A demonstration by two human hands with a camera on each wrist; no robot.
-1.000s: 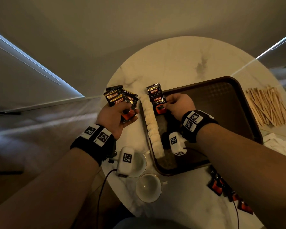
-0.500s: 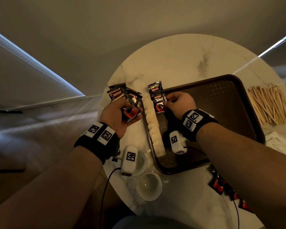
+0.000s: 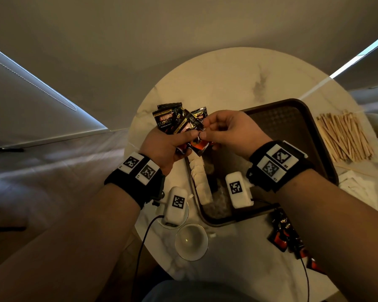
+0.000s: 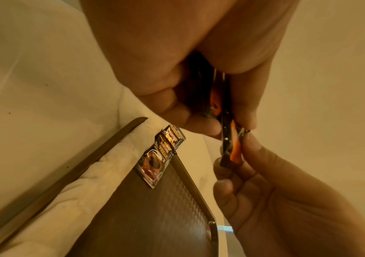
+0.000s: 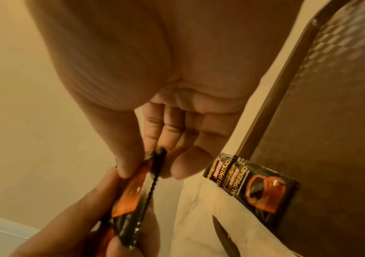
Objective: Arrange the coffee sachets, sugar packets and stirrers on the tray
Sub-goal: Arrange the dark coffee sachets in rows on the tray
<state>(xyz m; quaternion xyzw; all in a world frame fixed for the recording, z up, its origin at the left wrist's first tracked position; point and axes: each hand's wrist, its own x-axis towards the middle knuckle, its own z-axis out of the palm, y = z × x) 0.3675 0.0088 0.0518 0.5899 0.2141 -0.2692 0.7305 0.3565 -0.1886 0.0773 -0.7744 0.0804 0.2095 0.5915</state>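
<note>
while both hands meet over the near-left rim of the tray, these lines run near to far:
cup: a white cup sits at the lower centre of the head view, on the table.
loose sachets: a dark heap lies lower right, off the tray.
left hand: the left hand is clamped on a fanned bunch of coffee sachets.
right hand: the right hand pinches the corner of one sachet of that bunch, thumb and fingertip together.
risk: pulling one out may drag its neighbours loose, since the fan overlaps tightly; they could drop onto the sugar packets.
tray: the brown tray lies under and beyond the hands; two placed sachets overlap at its far-left corner, one over the rim.
stirrers: the wooden stirrers lie at the right edge, not yet on the tray.
</note>
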